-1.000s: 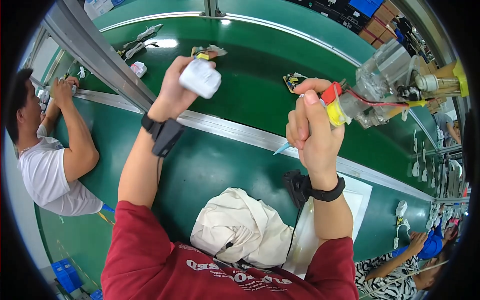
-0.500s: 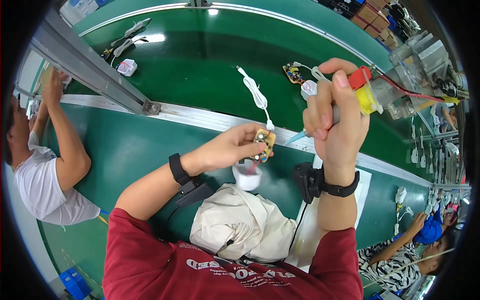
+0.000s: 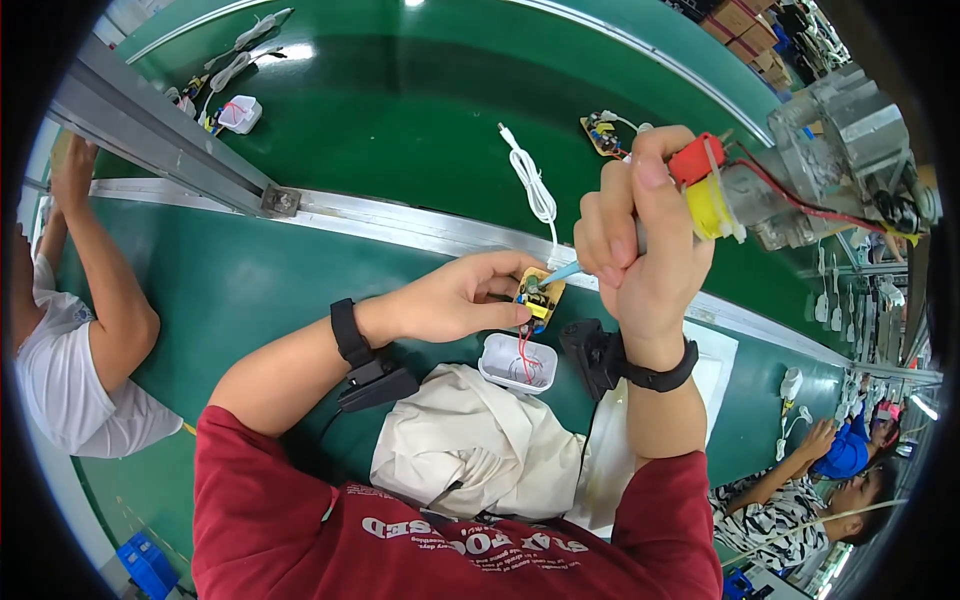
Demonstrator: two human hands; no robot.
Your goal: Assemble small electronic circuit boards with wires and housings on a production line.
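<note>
Centre frame: left hand (image 3: pixel 455 300) grip pinches circuit board (image 3: pixel 541 300) (white housing (image 3: pixel 494 367) below, red wires (image 3: pixel 524 350) between); right hand (image 3: pixel 650 245) grip clasps blue-tipped tool (image 3: pixel 706 209), tip (image 3: pixel 562 273) at board.

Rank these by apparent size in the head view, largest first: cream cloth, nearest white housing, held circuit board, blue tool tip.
Cream cloth
White housing and held circuit board: too alike to rank; the left hand covers part of the board
Blue tool tip

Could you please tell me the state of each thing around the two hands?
Left hand: gripping circuit board
Right hand: closed around blue-tipped tool
Circuit board: held, components exposed
Blue-tipped tool: tip at circuit board
White housing: open upward
White cable: bundled
Cream cloth: crumpled
</note>
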